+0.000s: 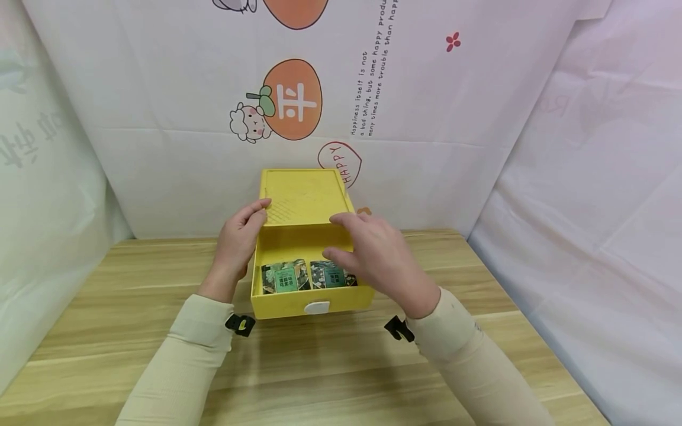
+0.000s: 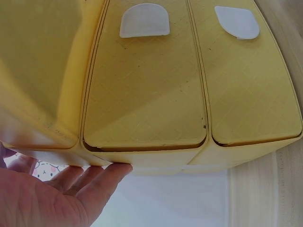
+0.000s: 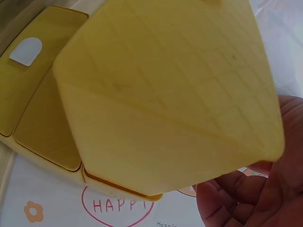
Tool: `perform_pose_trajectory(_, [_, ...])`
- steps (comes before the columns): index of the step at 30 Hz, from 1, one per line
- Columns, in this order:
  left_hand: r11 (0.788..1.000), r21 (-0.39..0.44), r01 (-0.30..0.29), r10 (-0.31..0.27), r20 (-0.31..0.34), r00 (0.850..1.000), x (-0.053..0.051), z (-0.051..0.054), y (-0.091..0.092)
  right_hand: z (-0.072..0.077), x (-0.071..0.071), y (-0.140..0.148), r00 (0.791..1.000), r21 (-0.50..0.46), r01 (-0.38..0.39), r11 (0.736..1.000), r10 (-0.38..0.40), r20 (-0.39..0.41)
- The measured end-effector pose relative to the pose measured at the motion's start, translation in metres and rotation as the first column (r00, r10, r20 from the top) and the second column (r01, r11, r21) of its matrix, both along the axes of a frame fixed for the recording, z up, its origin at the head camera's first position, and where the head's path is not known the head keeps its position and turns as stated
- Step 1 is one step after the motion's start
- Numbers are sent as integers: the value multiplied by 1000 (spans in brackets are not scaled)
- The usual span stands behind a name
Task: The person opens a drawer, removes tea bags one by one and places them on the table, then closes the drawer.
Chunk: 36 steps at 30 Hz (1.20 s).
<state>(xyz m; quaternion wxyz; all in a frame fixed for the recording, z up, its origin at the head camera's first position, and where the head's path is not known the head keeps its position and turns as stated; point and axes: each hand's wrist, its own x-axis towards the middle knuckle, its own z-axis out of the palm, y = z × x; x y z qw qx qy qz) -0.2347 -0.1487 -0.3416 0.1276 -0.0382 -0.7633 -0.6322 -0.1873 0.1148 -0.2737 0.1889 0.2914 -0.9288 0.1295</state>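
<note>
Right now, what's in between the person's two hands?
The yellow drawer box, between the left hand and right hand. Its pulled-out drawer has two packets in it. The head view shows this.

From where I stand, the drawer unit looks like matt yellow plastic with a diamond-embossed texture, its pull tab smooth white plastic. The packets show a printed finish; the surface is smooth wood-grain, the backdrop thin, creased sheeting.
</note>
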Motion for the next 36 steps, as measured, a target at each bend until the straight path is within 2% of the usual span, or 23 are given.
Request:
perform_pose_trajectory(4, [1000,-8,3,-3,2,1000,0,0,0,1,-6,-2,995,52,17,999,-22,94])
perform_pose_trajectory(9, [1000,-9,-1,1,10,1000,-1,0,0,1,-10,-5,989,112,-3,994,-14,150])
perform_pose_trajectory(20, [1000,-5,-1,1,-3,1000,-1,1,-3,1,-18,-13,984,282,-51,958,0,180])
perform_pose_trajectory(26, [1000,-4,-5,5,10,1000,2,0,-2,-1,-21,-19,980,409,-45,911,-40,197])
perform_pose_trajectory(33, [1000,4,-6,6,9,1000,0,0,-1,0,-24,-22,978,497,-72,865,-36,205])
perform_pose_trajectory(36, [1000,1,-7,7,7,1000,-1,1,0,2,-24,-23,977,547,-78,834,-44,207])
